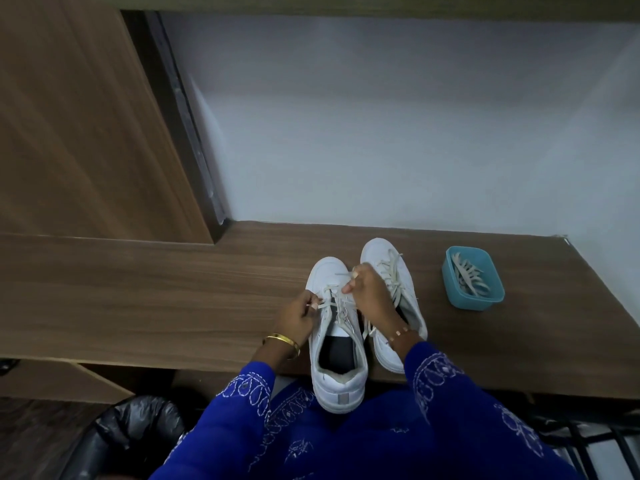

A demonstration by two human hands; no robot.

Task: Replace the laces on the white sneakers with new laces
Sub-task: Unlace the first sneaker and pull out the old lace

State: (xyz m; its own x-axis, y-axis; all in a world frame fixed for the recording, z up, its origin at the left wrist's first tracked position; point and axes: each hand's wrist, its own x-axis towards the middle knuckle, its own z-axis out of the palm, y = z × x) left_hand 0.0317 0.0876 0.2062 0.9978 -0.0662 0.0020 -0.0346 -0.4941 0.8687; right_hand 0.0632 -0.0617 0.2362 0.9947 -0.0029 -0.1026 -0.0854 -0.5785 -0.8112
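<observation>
Two white sneakers stand side by side on a wooden desk, toes pointing away from me. The left sneaker hangs its heel over the desk's front edge and has an off-white lace crossing its eyelets. My left hand pinches one lace end at the shoe's left side. My right hand pinches the other lace end above the shoe's toe part. The right sneaker is laced and partly hidden under my right wrist. A teal plastic tub to the right holds loose off-white laces.
A wooden cabinet side rises at the left and a pale wall backs the desk. A bin lined with a black bag stands on the floor at lower left. Black chair or rack bars show at lower right.
</observation>
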